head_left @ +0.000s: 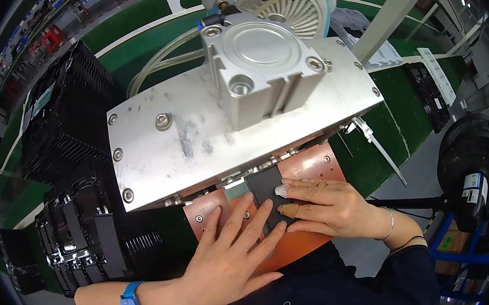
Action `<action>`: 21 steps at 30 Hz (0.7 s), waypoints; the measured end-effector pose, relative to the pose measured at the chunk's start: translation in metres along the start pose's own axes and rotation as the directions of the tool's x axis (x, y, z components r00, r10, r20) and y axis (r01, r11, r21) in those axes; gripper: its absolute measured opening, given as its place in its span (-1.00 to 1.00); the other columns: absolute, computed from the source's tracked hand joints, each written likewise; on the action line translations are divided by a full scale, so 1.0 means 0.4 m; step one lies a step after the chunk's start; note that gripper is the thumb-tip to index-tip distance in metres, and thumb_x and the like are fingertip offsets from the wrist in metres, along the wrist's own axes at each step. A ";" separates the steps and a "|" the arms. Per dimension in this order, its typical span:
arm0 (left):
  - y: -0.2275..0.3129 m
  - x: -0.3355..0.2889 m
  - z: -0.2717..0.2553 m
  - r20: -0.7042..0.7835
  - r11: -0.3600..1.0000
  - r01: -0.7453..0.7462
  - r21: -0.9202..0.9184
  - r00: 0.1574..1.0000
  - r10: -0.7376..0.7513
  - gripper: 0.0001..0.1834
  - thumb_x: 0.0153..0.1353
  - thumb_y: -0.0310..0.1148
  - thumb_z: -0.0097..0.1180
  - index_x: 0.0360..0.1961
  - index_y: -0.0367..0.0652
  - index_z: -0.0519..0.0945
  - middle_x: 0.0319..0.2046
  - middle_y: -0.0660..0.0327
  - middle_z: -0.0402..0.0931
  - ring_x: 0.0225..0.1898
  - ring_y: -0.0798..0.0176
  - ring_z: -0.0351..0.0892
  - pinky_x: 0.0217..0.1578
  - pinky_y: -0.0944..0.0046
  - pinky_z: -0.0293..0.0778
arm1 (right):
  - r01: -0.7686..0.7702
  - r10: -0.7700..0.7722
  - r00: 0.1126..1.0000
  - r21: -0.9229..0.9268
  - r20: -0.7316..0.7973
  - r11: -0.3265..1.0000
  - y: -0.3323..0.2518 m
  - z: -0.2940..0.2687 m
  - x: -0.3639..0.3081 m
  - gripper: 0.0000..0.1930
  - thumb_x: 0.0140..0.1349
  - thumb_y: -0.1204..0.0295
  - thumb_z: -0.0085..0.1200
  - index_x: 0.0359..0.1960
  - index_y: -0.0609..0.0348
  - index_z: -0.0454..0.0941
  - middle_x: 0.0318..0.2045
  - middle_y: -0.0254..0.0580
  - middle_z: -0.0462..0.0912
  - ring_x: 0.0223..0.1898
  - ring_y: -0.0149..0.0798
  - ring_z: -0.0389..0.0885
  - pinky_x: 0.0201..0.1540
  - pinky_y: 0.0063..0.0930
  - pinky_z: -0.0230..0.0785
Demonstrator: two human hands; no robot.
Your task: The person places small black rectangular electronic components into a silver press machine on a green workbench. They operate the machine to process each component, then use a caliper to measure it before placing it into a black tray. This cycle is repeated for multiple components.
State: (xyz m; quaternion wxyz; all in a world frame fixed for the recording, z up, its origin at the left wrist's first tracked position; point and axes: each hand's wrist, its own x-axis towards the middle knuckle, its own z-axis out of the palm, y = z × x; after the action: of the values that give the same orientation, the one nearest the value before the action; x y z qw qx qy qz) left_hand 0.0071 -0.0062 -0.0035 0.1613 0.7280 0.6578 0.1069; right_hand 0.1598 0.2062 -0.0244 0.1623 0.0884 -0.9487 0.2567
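Observation:
A dark grey flat piece [266, 183] lies on the copper-coloured plate [308, 167], partly under the front of a silver metal press [143, 144]. My left hand [225, 257] rests flat with fingers spread, its fingertips on the plate and the near-left part of the grey piece. From the right, my right hand [338, 211] has its fingers bent together at the grey piece's right edge. One of its fingertips has a white cover, another a tan wrap. The grey piece's near end is partly hidden by my fingers. An orange surface [292, 251] shows below the hands.
On top of the press stands a square pneumatic cylinder [264, 50]. Stacked black plastic trays [64, 117] and more black trays [82, 238] stand at left. A caliper [380, 151] lies right of the press, near a black fan [472, 160]. A white round fan-like unit [295, 6] is behind.

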 end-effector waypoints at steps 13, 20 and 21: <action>0.006 0.002 -0.008 0.028 0.999 0.042 -0.009 0.999 -0.042 -0.25 0.20 0.26 0.12 0.33 0.13 0.42 0.42 0.00 0.16 0.47 -0.21 0.02 0.32 -0.38 0.04 | 0.009 -0.010 0.998 0.020 0.055 1.000 0.005 -0.008 0.007 -0.64 0.08 0.29 0.37 -0.15 0.27 0.70 0.00 0.04 0.64 0.10 0.01 0.64 0.14 -0.21 0.55; -0.001 -0.001 0.006 0.049 0.999 0.037 -0.005 0.998 -0.036 -0.24 0.21 0.31 0.07 0.34 0.16 0.42 0.42 0.05 0.17 0.49 -0.19 -0.02 0.37 -0.38 -0.07 | -0.030 0.026 0.997 0.049 0.078 0.998 0.008 -0.008 0.003 -0.65 0.06 0.29 0.39 -0.17 0.26 0.71 0.02 0.05 0.65 0.11 0.00 0.64 0.12 -0.20 0.56; 0.002 0.002 0.001 0.057 0.999 0.046 -0.003 0.997 -0.045 -0.24 0.21 0.31 0.07 0.34 0.16 0.42 0.43 0.05 0.17 0.49 -0.19 -0.02 0.37 -0.38 -0.07 | -0.037 0.032 0.996 0.055 0.079 0.998 0.009 -0.007 0.002 -0.65 0.06 0.29 0.39 -0.17 0.26 0.71 0.02 0.05 0.65 0.11 0.00 0.64 0.12 -0.20 0.57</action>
State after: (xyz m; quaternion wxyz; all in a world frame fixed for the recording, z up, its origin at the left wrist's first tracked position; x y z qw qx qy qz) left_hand 0.0081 -0.0054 -0.0036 0.1837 0.7152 0.6691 0.0837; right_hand 0.1587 0.2106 -0.0236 0.1183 0.0865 -0.9480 0.2827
